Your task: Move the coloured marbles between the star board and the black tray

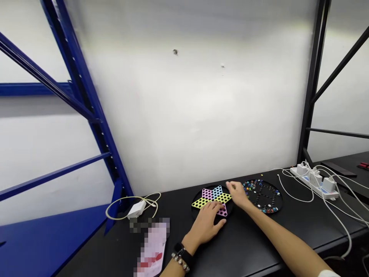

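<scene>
Head view. Nearest: left hand, fingers loosely spread, palm down, fingertips resting on the lower part of a Chinese checkers board; the board has a six-pointed star of yellow, pink and blue panels with black holes, on a round black base. Left wrist carries one black watch and one beaded bracelet.

Right hand: fingers bunched together, tips just touching or just beside the right point of the star. Cannot tell whether anything is pinched between them.

Board lies on a black tabletop, directly ahead of both hands. Just right of the board, beyond the right hand: one round black tray holding marbles, most heaped along its far side, some at its near edge; too small and many to count.

Left of the board, toward the near edge: one flat pink-and-white item, pixelated, not identifiable. Further left of the board: one white charger with a looped cable.

Well right of the board: one white power strip, three white plugs in it, cables trailing. Far side, behind the board: one white wall, between a blue shelf frame to the left and a black shelf upright to the right.
</scene>
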Motion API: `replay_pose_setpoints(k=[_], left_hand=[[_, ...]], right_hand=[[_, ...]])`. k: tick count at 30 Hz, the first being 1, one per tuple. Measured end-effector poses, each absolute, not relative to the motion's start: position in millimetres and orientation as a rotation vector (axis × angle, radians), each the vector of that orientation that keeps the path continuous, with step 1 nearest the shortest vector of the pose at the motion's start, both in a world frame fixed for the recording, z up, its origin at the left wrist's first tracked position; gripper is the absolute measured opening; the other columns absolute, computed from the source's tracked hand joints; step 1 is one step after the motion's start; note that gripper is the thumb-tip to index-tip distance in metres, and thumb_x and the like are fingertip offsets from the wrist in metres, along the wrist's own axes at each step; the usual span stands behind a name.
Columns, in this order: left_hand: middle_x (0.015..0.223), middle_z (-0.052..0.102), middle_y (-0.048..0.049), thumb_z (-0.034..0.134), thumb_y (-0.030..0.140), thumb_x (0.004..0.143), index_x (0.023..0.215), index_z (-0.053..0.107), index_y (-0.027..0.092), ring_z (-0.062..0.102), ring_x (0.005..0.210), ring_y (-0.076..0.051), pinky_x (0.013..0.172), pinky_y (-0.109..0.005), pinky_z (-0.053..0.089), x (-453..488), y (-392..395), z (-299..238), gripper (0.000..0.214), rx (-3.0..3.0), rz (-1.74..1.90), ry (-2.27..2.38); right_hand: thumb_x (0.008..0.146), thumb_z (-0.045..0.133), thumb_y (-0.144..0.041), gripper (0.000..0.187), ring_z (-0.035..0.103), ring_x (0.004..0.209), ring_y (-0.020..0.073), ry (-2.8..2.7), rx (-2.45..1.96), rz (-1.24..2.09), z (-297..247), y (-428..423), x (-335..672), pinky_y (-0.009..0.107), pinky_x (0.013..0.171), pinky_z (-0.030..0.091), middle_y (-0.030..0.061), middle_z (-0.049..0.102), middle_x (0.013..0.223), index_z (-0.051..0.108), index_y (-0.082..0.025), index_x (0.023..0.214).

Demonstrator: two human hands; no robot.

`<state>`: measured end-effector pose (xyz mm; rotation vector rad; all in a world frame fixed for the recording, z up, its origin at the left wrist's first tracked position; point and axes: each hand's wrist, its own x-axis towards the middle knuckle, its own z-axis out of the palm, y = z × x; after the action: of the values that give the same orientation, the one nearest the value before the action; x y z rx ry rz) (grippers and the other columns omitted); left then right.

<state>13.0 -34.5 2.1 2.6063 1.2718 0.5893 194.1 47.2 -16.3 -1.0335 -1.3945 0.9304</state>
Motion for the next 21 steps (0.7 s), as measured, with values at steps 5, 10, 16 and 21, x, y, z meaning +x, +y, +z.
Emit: replay_pose_setpoints(k=[5,10,16,21], left_hand=[[0.129,0.059,-0.0063,0.061,0.037,0.085,0.121,0.057,0.025,0.052,0.119,-0.028,0.107,-0.047,0.039,13,-30,-4,0.039,2.622,0.579,1.299],[0.132,0.057,-0.0064,0.06,0.039,0.085,0.122,0.057,0.025,0.05,0.122,-0.027,0.108,-0.048,0.038,12,-27,-10,0.04,2.659,0.589,1.28],[0.133,0.057,-0.0054,0.061,0.039,0.084,0.122,0.057,0.026,0.051,0.122,-0.027,0.108,-0.047,0.038,12,-27,-8,0.041,2.649,0.593,1.28],[0.132,0.057,-0.0055,0.061,0.038,0.084,0.122,0.056,0.025,0.05,0.122,-0.027,0.108,-0.046,0.039,12,-27,-9,0.04,2.649,0.594,1.285]], right_hand=[[0.093,0.041,-0.043,0.046,0.033,0.053,0.0101,-1.815,-1.19,0.486,-24,31,167,0.025,0.053,0.023,-0.003,0.041,0.053,0.037,-0.019,0.054],[0.094,0.04,-0.034,0.041,0.04,0.057,0.0101,-1.957,-1.304,0.33,-29,27,171,0.024,0.057,0.024,-0.0011,0.054,0.061,0.047,-0.018,0.058],[0.097,0.041,-0.032,0.036,0.052,0.077,0.0138,-2.033,-1.32,0.211,-36,26,174,0.025,0.07,0.032,0.0018,0.063,0.077,0.057,-0.019,0.067],[0.097,0.042,-0.031,0.035,0.053,0.081,0.0152,-2.033,-1.368,0.187,-36,24,174,0.027,0.073,0.032,0.0029,0.065,0.081,0.059,-0.019,0.07]])
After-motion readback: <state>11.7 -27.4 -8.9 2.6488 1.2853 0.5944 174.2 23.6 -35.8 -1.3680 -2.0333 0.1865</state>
